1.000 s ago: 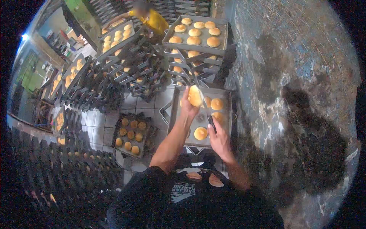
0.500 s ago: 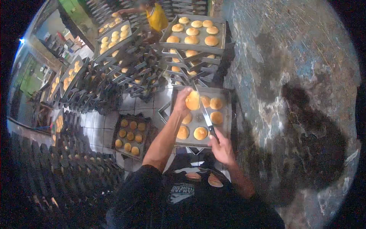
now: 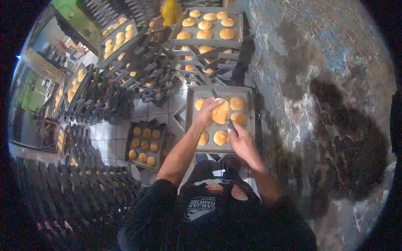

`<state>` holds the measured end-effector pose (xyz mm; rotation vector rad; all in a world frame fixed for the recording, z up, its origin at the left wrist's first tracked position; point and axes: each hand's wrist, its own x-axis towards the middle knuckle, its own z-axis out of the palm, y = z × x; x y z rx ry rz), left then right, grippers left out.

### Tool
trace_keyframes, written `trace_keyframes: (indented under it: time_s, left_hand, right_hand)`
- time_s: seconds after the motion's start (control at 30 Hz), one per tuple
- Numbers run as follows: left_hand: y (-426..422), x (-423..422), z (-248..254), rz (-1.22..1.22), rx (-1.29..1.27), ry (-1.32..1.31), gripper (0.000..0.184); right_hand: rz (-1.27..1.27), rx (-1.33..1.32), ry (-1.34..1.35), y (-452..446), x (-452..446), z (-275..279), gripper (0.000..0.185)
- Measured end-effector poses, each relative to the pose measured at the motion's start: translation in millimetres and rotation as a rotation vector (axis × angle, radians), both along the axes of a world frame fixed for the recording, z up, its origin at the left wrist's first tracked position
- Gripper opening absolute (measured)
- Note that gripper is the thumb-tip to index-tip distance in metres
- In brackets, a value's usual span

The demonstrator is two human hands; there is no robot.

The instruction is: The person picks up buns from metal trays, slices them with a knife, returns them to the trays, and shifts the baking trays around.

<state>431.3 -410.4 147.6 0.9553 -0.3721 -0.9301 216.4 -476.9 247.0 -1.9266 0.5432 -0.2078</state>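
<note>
My left hand (image 3: 207,111) is closed around a golden round bun (image 3: 220,113), held above a metal baking tray (image 3: 243,91). In my right hand (image 3: 243,143) is the dark handle of a knife (image 3: 230,125). Most of the blade is hidden by the bun, and its far end shows beyond the bun's top edge. Whether the blade is inside the bun or behind it, I cannot tell. Several buns lie on the tray around my hands, among them a bun (image 3: 220,138) close to my right hand.
Ahead stands a stack of crossed trays with a bun tray (image 3: 178,42) on top. A smaller tray of darker buns (image 3: 144,145) sits low on the left. More stacked trays (image 3: 75,188) fill the left side. A stained wall (image 3: 318,125) rises on the right. A person in yellow (image 3: 171,12) is at the back.
My right hand has moved up to the bun, and the blade has gone from beside it to mostly hidden. The bun has shifted slightly right. The view has tilted a little.
</note>
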Motion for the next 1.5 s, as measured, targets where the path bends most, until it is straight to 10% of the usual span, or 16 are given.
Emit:
trace_keyframes:
  time_s: [0.63,0.87,1.07,1.27,1.5]
  left_hand:
    - [0.7,11.3,-32.7,0.088,0.032,0.384,0.04]
    - [-22.7,-6.5,-111.0,0.226,0.131,0.594,0.032]
    - [-38.9,38.8,-193.2,0.268,0.194,0.531,0.031]
    - [-10.9,1.2,-212.2,0.474,0.929,-0.536,0.053]
    - [24.2,-59.9,-265.9,-0.097,1.031,-0.753,0.067]
  right_hand:
    - [-0.044,0.024,0.194,19.4,-23.0,-75.6,0.041]
    - [-0.194,0.339,0.153,6.5,36.0,-149.6,0.039]
    - [-0.196,0.161,0.397,29.1,-89.9,-142.3,0.041]
    - [-0.345,0.26,0.441,40.2,-160.6,-164.7,0.039]
    - [-0.36,0.269,0.365,22.0,-145.4,-164.8,0.038]
